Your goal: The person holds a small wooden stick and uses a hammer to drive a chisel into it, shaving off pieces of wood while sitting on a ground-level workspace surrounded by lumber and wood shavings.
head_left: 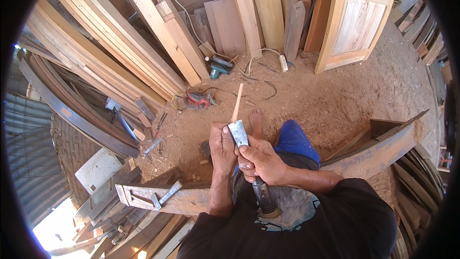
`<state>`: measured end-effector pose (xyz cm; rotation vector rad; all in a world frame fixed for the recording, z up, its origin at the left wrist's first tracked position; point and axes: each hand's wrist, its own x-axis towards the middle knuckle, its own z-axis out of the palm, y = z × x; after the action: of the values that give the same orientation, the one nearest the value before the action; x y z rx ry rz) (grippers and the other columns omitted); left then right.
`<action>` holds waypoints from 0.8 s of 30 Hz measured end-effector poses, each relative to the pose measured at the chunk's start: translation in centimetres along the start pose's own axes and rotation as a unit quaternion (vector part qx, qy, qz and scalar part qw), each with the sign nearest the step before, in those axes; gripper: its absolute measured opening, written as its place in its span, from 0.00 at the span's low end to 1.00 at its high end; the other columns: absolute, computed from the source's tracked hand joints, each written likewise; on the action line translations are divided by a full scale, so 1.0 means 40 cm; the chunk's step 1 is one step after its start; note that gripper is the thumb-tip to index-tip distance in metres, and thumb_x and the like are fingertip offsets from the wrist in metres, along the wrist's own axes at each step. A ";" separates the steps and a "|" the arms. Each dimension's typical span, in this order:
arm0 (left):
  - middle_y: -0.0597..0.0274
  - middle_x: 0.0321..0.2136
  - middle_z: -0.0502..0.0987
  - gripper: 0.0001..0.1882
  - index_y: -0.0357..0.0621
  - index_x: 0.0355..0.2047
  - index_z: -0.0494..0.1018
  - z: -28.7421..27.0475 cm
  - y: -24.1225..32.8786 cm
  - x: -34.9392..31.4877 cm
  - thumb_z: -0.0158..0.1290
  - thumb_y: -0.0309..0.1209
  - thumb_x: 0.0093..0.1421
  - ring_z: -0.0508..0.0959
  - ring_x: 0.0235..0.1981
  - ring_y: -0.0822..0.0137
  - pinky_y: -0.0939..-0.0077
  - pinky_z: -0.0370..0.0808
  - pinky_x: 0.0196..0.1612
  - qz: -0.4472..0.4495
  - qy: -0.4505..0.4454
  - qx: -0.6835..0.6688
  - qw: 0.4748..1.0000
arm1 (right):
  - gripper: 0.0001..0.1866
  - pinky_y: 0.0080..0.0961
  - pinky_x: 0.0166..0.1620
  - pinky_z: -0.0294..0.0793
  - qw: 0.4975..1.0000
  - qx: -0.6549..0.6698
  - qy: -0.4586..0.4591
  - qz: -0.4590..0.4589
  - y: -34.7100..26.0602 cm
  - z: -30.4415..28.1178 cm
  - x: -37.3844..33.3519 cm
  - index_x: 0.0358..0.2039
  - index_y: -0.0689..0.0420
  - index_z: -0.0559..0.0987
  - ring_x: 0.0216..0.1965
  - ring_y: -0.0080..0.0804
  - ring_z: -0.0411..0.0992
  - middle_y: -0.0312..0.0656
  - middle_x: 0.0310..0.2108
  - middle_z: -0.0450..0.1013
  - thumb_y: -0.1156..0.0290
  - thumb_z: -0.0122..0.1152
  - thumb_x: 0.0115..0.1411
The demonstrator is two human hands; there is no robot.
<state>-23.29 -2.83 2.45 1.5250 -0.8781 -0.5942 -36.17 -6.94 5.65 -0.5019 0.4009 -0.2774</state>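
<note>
In the head view, the left hand (222, 147) is closed, with thumb and fingers together, on the lower part of a thin wooden strip (238, 101), which points up and away from the body. The right hand (262, 162) is wrapped around a chisel (238, 132), below its wide metal blade. The strip passes beside and partly behind this blade; whether the cutting edge touches it, I cannot tell. The dark handle runs back to the black shirt (220, 235), probably so that the body supports the tool from behind, while the left hand keeps the strip steady.

A hammer (171, 192) lies on the thick plank (191, 201) near its left end, the head toward the near edge, perhaps to stay within reach. On the floor (316, 100), a teal power saw (219, 69) stands beside the leaning boards (175, 43), presumably to leave the feet free.
</note>
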 end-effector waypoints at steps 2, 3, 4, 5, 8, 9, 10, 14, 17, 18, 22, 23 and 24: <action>0.67 0.23 0.68 0.12 0.40 0.37 0.66 0.003 -0.001 -0.003 0.38 0.34 0.72 0.65 0.22 0.78 0.81 0.65 0.25 0.002 0.003 0.003 1.000 | 0.13 0.19 0.19 0.63 1.000 -0.011 0.001 -0.001 -0.007 0.000 0.000 0.37 0.53 0.65 0.14 0.15 0.55 0.29 0.18 0.56 0.57 0.46 0.69; 0.65 0.22 0.68 0.12 0.40 0.36 0.66 0.003 -0.006 -0.013 0.39 0.34 0.71 0.66 0.21 0.77 0.80 0.65 0.25 0.049 0.011 0.065 0.997 | 0.13 0.19 0.19 0.63 1.000 -0.011 0.002 -0.001 -0.016 0.000 -0.006 0.37 0.53 0.65 0.14 0.15 0.55 0.29 0.18 0.56 0.57 0.46 0.69; 0.64 0.22 0.67 0.12 0.40 0.35 0.66 0.001 -0.013 -0.029 0.39 0.34 0.71 0.66 0.21 0.76 0.79 0.65 0.25 0.095 0.019 0.128 0.987 | 0.12 0.20 0.19 0.63 0.998 -0.006 0.037 -0.047 -0.032 0.001 -0.019 0.37 0.53 0.65 0.14 0.16 0.55 0.29 0.18 0.56 0.57 0.46 0.69; 0.63 0.21 0.66 0.12 0.39 0.33 0.66 -0.006 -0.044 -0.075 0.39 0.34 0.71 0.66 0.21 0.74 0.77 0.65 0.25 0.074 -0.021 0.093 0.993 | 0.12 0.21 0.18 0.62 0.993 0.000 0.071 -0.097 -0.055 0.001 -0.037 0.37 0.53 0.65 0.13 0.17 0.54 0.30 0.17 0.56 0.58 0.47 0.69; 0.67 0.21 0.65 0.13 0.41 0.33 0.65 -0.045 -0.119 -0.170 0.39 0.36 0.71 0.64 0.21 0.77 0.80 0.62 0.24 -0.085 -0.017 0.047 0.995 | 0.10 0.19 0.18 0.63 0.982 -0.018 0.056 -0.182 -0.091 0.001 -0.097 0.40 0.55 0.64 0.15 0.16 0.56 0.31 0.19 0.59 0.62 0.45 0.69; 0.67 0.21 0.65 0.13 0.41 0.33 0.65 -0.043 -0.116 -0.172 0.39 0.36 0.71 0.64 0.21 0.77 0.80 0.62 0.24 -0.091 -0.018 0.046 0.995 | 0.10 0.19 0.18 0.63 0.982 -0.017 0.062 -0.177 -0.098 -0.021 -0.086 0.40 0.55 0.64 0.15 0.16 0.56 0.31 0.19 0.59 0.62 0.45 0.69; 0.68 0.21 0.65 0.13 0.41 0.34 0.65 -0.039 -0.109 -0.164 0.39 0.36 0.71 0.64 0.21 0.78 0.82 0.62 0.24 -0.105 -0.013 -0.018 0.994 | 0.09 0.17 0.18 0.63 0.975 -0.084 0.098 -0.182 -0.111 -0.057 -0.058 0.39 0.55 0.66 0.15 0.16 0.57 0.31 0.19 0.61 0.62 0.47 0.69; 0.71 0.18 0.63 0.11 0.43 0.37 0.66 -0.016 -0.080 -0.126 0.38 0.35 0.72 0.63 0.20 0.80 0.83 0.60 0.21 -0.071 -0.039 -0.036 0.996 | 0.08 0.15 0.18 0.61 0.949 -0.191 0.173 -0.182 -0.113 -0.116 0.029 0.38 0.55 0.71 0.15 0.13 0.59 0.31 0.19 0.65 0.65 0.55 0.66; 0.70 0.21 0.66 0.12 0.39 0.42 0.67 -0.014 -0.085 -0.121 0.39 0.35 0.71 0.64 0.22 0.79 0.83 0.62 0.25 -0.066 -0.077 -0.025 0.995 | 0.07 0.14 0.17 0.59 0.941 -0.219 0.160 -0.204 -0.106 -0.127 0.057 0.36 0.57 0.73 0.15 0.11 0.59 0.29 0.19 0.66 0.68 0.58 0.64; 0.69 0.22 0.67 0.13 0.36 0.43 0.67 -0.011 -0.085 -0.119 0.40 0.35 0.71 0.65 0.23 0.79 0.82 0.64 0.27 -0.064 -0.106 -0.009 0.992 | 0.07 0.14 0.17 0.59 0.933 -0.242 0.161 -0.213 -0.102 -0.139 0.065 0.35 0.57 0.73 0.15 0.11 0.59 0.28 0.19 0.65 0.68 0.58 0.63; 0.67 0.24 0.68 0.13 0.36 0.43 0.67 0.016 -0.118 -0.109 0.41 0.35 0.71 0.66 0.24 0.78 0.82 0.65 0.29 -0.006 -0.116 0.058 0.992 | 0.06 0.14 0.16 0.57 0.932 -0.230 0.184 -0.210 -0.100 -0.167 0.064 0.33 0.57 0.74 0.15 0.11 0.60 0.27 0.19 0.65 0.69 0.59 0.63; 0.67 0.25 0.68 0.13 0.37 0.43 0.66 0.022 -0.124 -0.109 0.41 0.35 0.71 0.66 0.23 0.79 0.83 0.65 0.28 -0.038 -0.129 0.005 0.991 | 0.06 0.14 0.16 0.57 0.936 -0.229 0.176 -0.201 -0.097 -0.171 0.064 0.33 0.57 0.73 0.15 0.11 0.60 0.27 0.19 0.65 0.69 0.59 0.63; 0.67 0.25 0.68 0.12 0.38 0.44 0.66 0.026 -0.126 -0.108 0.40 0.35 0.71 0.66 0.23 0.79 0.84 0.65 0.27 -0.070 -0.141 -0.049 0.986 | 0.06 0.15 0.16 0.57 0.939 -0.229 0.167 -0.193 -0.096 -0.174 0.065 0.32 0.57 0.73 0.15 0.11 0.60 0.27 0.19 0.65 0.69 0.59 0.63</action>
<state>-25.63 0.00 -3.15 1.4420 -0.9441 -0.9607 -37.52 -13.91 1.26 -1.0015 0.7060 -0.6625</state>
